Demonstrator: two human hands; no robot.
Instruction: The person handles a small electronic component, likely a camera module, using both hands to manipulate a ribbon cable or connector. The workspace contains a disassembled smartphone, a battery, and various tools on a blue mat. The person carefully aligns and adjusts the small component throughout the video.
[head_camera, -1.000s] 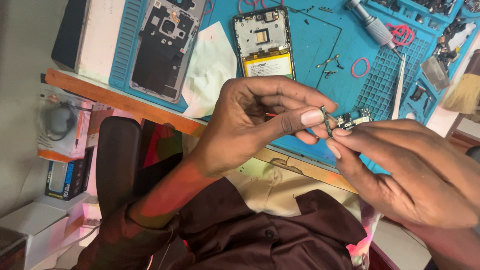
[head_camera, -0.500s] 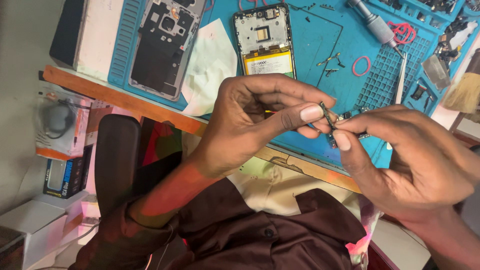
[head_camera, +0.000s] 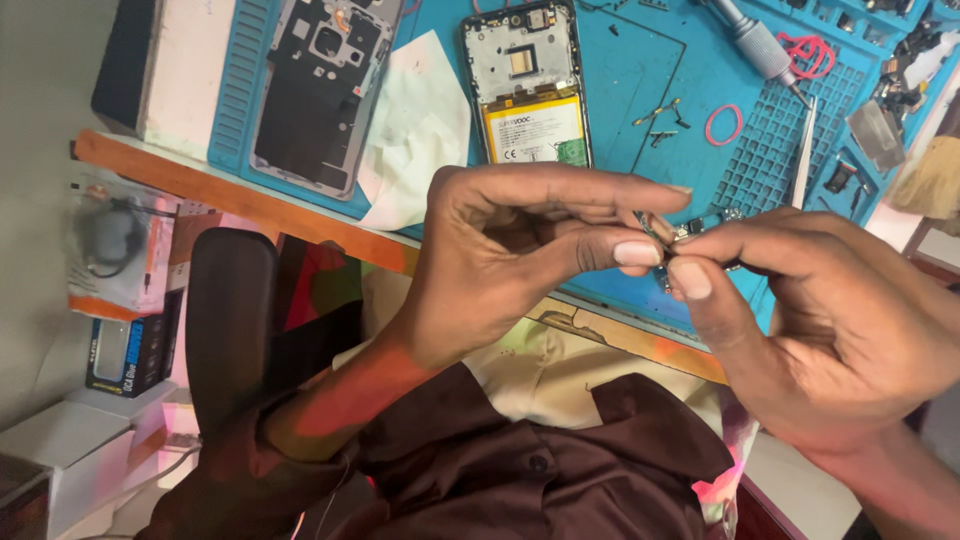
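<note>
Above the blue silicone repair mat (head_camera: 640, 90), the left hand (head_camera: 510, 250) arches palm-down, thumb and forefinger pinched on a small dark circuit-board part (head_camera: 690, 232). The right hand (head_camera: 840, 320), curled, pinches the same part's other end. Beyond lies an opened phone with yellow battery (head_camera: 527, 85).

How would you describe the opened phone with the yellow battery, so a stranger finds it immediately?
Look at the blue work mat on the bench. Near its middle, above the hands, lies the opened phone. Unlike the dark back cover to its left, it shows a yellow battery.
</note>
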